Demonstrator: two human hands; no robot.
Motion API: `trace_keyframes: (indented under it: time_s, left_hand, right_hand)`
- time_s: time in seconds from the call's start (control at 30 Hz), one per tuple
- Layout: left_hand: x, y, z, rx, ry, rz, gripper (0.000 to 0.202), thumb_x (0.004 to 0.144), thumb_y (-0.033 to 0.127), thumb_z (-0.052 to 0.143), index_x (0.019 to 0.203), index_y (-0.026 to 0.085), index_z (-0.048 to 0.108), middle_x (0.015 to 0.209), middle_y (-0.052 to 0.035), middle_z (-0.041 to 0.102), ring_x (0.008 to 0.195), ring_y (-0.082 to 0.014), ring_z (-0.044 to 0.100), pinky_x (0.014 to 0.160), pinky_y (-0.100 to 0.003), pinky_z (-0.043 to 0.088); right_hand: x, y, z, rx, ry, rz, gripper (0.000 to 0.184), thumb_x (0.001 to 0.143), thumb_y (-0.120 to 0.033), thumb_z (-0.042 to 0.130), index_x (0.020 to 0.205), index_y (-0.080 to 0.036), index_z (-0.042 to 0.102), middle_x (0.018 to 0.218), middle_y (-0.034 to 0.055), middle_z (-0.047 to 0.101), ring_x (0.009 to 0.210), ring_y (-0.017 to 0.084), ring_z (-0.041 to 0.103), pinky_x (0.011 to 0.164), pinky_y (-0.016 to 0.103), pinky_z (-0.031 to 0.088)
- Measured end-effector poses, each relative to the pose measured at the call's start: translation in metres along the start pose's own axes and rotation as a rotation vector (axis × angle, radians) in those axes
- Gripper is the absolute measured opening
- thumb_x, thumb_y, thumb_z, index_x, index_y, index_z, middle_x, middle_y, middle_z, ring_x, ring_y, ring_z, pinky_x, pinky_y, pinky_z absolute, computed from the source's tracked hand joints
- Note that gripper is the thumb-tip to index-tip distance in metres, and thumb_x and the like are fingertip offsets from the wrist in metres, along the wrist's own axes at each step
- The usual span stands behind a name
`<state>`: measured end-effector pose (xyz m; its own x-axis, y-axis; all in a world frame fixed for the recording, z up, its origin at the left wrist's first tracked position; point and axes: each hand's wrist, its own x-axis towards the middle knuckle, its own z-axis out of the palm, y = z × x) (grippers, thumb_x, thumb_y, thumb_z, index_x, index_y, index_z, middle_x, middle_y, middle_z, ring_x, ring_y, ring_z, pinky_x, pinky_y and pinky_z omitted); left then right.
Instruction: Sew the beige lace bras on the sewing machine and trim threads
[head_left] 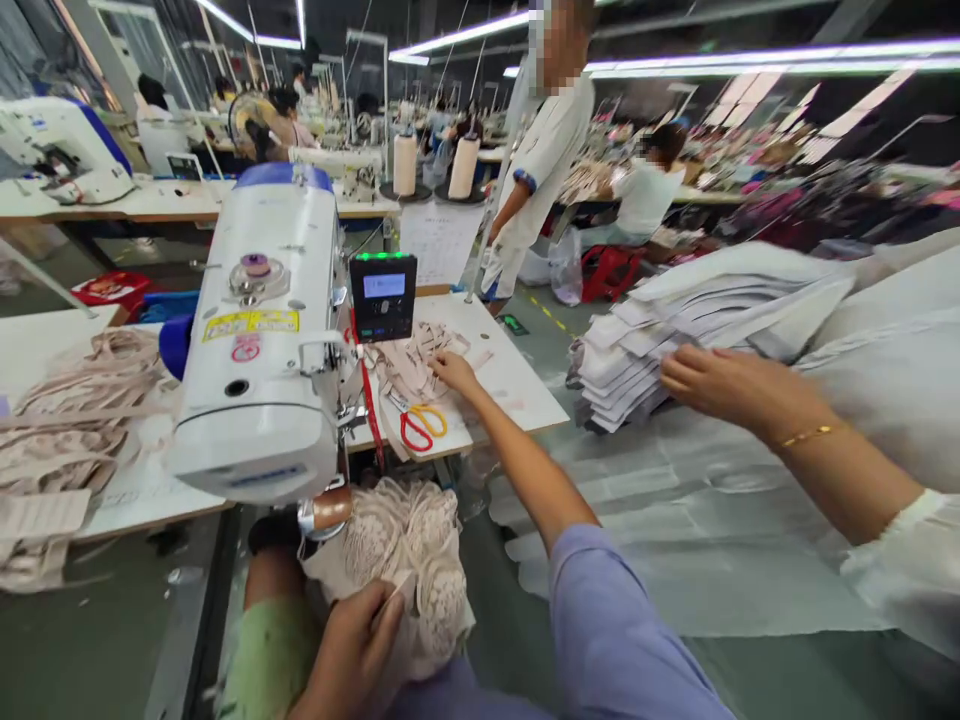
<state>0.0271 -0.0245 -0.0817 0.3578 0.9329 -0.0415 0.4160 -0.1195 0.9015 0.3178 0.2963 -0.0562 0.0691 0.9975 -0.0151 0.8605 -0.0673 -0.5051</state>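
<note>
My left hand [360, 640] is closed in a pinch on the edge of a beige lace bra [442, 590], which hangs in folds over my lap below the sewing machine. A short beige strip stands up between its thumb and finger. Stretched out over the table, my right hand [454, 370] has its fingertips drawn together on a beige strap at the edge of a loose pile of straps [397, 365]. Scissors with red and yellow handles [424, 425] lie nearer to me. To the left stands the white sewing machine [259, 340], beside its control panel [383, 297].
More beige strips [82, 400] are heaped on the left table. At right, a co-worker's hand [739, 390] with a bracelet reaches toward stacked white pieces [637, 350] on a plastic-covered heap. Another person [551, 140] stands behind the table. Two thread cones [405, 165] stand farther back.
</note>
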Motion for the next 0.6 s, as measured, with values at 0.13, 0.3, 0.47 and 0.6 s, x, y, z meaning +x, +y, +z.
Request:
trace_keyframes:
  time_s: [0.13, 0.3, 0.47, 0.6]
  left_hand:
    - [-0.008, 0.000, -0.004, 0.040, -0.061, -0.052, 0.040, 0.100, 0.044, 0.045, 0.073, 0.017, 0.057, 0.063, 0.0003, 0.056, 0.059, -0.0123, 0.051, 0.059, -0.022, 0.038]
    - [-0.008, 0.002, -0.009, 0.021, -0.059, -0.089, 0.039, 0.100, 0.044, 0.045, 0.073, 0.017, 0.057, 0.063, 0.0002, 0.055, 0.060, -0.0125, 0.050, 0.058, -0.021, 0.038]
    - [-0.008, -0.005, -0.007, -0.025, -0.059, -0.089, 0.045, 0.101, 0.050, 0.044, 0.075, 0.016, 0.059, 0.067, -0.0016, 0.059, 0.063, -0.0132, 0.054, 0.061, -0.021, 0.041]
    - [-0.005, -0.025, 0.006, -0.054, 0.049, -0.108, 0.059, 0.097, 0.066, 0.042, 0.073, 0.016, 0.062, 0.065, -0.0023, 0.061, 0.062, -0.0136, 0.056, 0.063, -0.020, 0.045]
  right_hand:
    - [0.001, 0.012, 0.013, 0.003, 0.004, 0.050, 0.023, 0.093, -0.027, 0.056, 0.102, -0.011, 0.069, 0.103, 0.0121, 0.070, 0.096, 0.021, 0.062, 0.086, 0.030, 0.044]
    - [0.016, -0.006, 0.024, 0.024, 0.118, 0.078, 0.039, 0.093, -0.037, 0.057, 0.124, -0.013, 0.061, 0.131, 0.0164, 0.060, 0.120, 0.025, 0.053, 0.100, 0.034, 0.039]
    - [0.045, -0.025, 0.032, 0.093, 0.110, 0.216, 0.036, 0.099, -0.034, 0.050, 0.118, -0.005, 0.061, 0.124, 0.0186, 0.061, 0.114, 0.020, 0.058, 0.101, 0.036, 0.039]
    - [0.057, -0.031, 0.033, 0.214, 0.135, 0.271, 0.025, 0.094, -0.036, 0.063, 0.103, -0.013, 0.065, 0.110, 0.0081, 0.066, 0.105, 0.021, 0.062, 0.098, 0.043, 0.048]
